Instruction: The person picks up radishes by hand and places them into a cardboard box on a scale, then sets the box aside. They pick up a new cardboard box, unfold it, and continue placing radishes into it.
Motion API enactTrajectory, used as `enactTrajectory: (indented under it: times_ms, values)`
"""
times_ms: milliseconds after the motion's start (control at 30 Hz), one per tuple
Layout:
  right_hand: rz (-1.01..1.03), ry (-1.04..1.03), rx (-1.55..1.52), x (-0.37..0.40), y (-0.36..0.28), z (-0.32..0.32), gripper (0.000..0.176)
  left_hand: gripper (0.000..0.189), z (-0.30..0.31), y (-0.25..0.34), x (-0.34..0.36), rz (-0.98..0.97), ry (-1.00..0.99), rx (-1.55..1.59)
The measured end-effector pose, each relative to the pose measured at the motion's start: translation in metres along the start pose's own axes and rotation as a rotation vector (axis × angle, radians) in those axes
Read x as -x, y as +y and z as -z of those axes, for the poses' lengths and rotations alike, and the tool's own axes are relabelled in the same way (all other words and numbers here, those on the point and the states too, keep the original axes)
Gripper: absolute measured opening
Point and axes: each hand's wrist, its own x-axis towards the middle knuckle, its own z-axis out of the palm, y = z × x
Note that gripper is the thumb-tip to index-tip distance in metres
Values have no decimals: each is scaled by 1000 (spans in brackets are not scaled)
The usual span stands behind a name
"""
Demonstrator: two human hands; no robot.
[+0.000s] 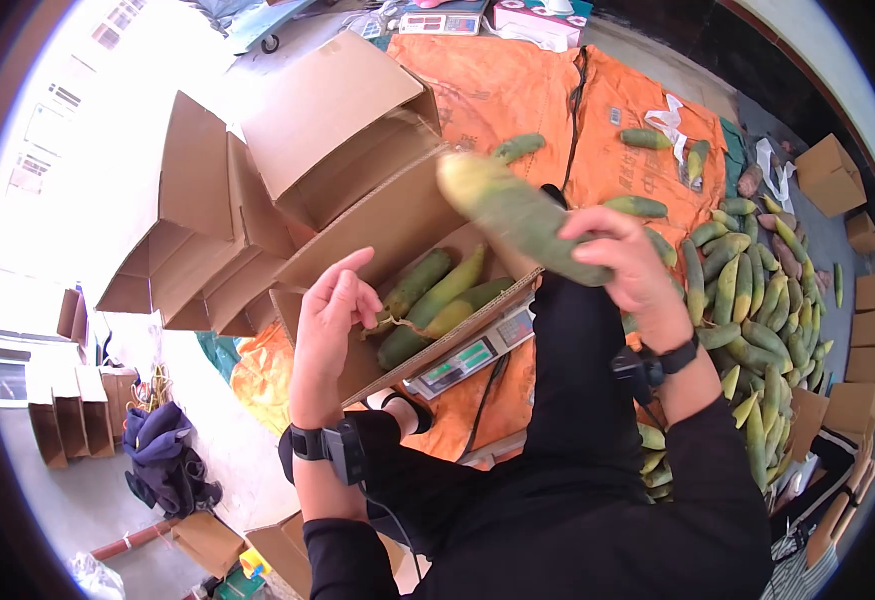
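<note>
In the head view, my right hand [639, 268] grips the lower end of a large green radish [517, 215], which tilts up to the left with its pale yellowish end slightly blurred. Below that pale end stands an open cardboard box [345, 238] with several green radishes [444, 290] lying inside. My left hand [339, 297] hovers at the box's left side, holding nothing, its index finger stretched out and the others loosely bent. Under the box sits a digital scale [475, 357] with a lit green display, partly covered by the box.
Several open cardboard boxes [332, 110] stand beyond and left of the scale. A large heap of green radishes [757, 310] lies to the right. Loose radishes rest on the orange sheet [517, 90]. Another scale [440, 22] is at the back. A dark cable [489, 400] runs near my legs.
</note>
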Motion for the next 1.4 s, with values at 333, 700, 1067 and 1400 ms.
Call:
enactTrajectory:
  times_ms: [333,700,1067,1400]
  values:
    - [174,-493,406,-46,41,-85,20,40,47,-3,-5,-162,58,474]
    - [97,384,304,5,42,48,12,36,15,-37,-20,-12,98,-210]
    - [-983,498,1046,214,260,203,21,24,-25,-25,-28,42,-80,-116]
    - [-1124,184,1051,234,290,165,67,35,-12,-25,-22,194,-127,-329]
